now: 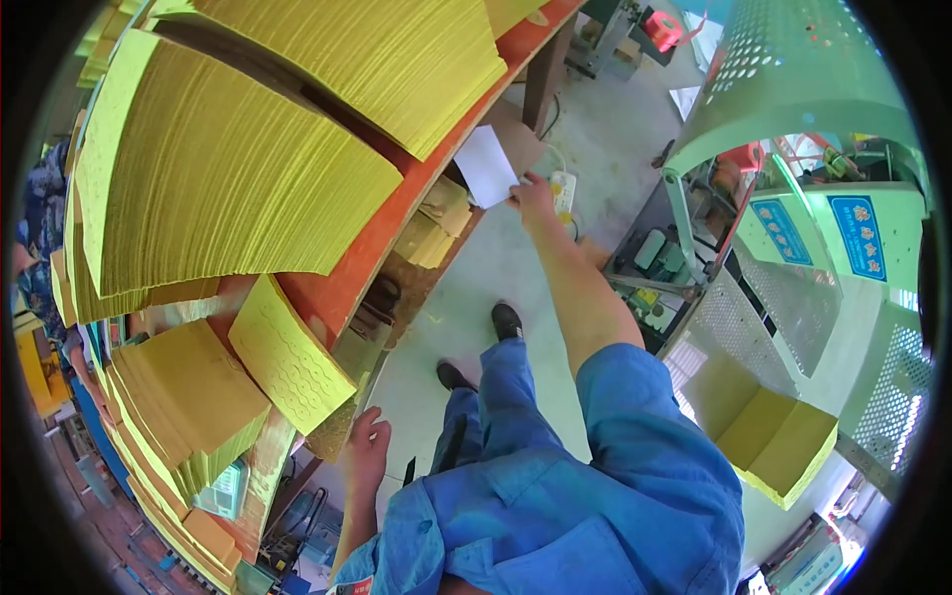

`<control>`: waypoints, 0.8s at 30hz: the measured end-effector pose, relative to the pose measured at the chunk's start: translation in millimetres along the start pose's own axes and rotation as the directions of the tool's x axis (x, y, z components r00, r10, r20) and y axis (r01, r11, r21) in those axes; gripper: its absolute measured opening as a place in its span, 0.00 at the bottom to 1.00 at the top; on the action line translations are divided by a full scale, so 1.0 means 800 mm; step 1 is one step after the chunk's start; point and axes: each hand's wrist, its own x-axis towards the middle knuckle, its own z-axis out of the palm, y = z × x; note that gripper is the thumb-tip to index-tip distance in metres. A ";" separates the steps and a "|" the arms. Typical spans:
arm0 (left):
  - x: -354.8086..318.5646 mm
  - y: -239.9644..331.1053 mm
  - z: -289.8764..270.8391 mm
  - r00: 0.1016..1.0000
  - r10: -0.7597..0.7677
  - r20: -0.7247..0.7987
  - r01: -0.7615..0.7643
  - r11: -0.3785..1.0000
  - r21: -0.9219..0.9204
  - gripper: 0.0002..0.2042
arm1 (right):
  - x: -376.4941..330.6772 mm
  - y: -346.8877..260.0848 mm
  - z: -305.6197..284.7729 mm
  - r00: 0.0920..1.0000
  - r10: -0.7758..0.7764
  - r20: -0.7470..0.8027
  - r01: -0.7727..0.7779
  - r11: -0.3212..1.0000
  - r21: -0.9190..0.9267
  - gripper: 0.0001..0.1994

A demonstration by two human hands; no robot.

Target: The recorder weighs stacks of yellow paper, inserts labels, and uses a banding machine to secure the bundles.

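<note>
Shirtfront, right hand pinching white sheet, long axis up-left, left hand unclenched

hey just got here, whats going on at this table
A person in blue clothes is holding a white sheet by its edge in the right hand, out beside the red table. The left hand looks empty, its fingers loosely curled, near a yellow sheet at the table's edge. Tall yellow stacks stand on the table, and a green machine is off to the right.
</note>
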 end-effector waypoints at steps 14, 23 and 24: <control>0.001 0.032 0.022 0.989 0.147 -0.016 -0.148 0.988 -0.044 0.16 | -0.028 -0.059 0.041 0.556 -0.831 0.026 0.666 0.427 -0.612 0.25; -0.014 0.062 0.024 0.959 0.284 0.004 -0.281 0.949 -0.141 0.15 | -0.059 -0.067 0.000 0.954 -0.300 0.007 0.295 0.944 0.150 0.19; -0.013 0.060 0.025 0.955 0.296 -0.003 -0.293 0.945 -0.147 0.15 | -0.049 -0.064 0.004 0.971 -0.229 0.074 0.213 0.962 0.172 0.18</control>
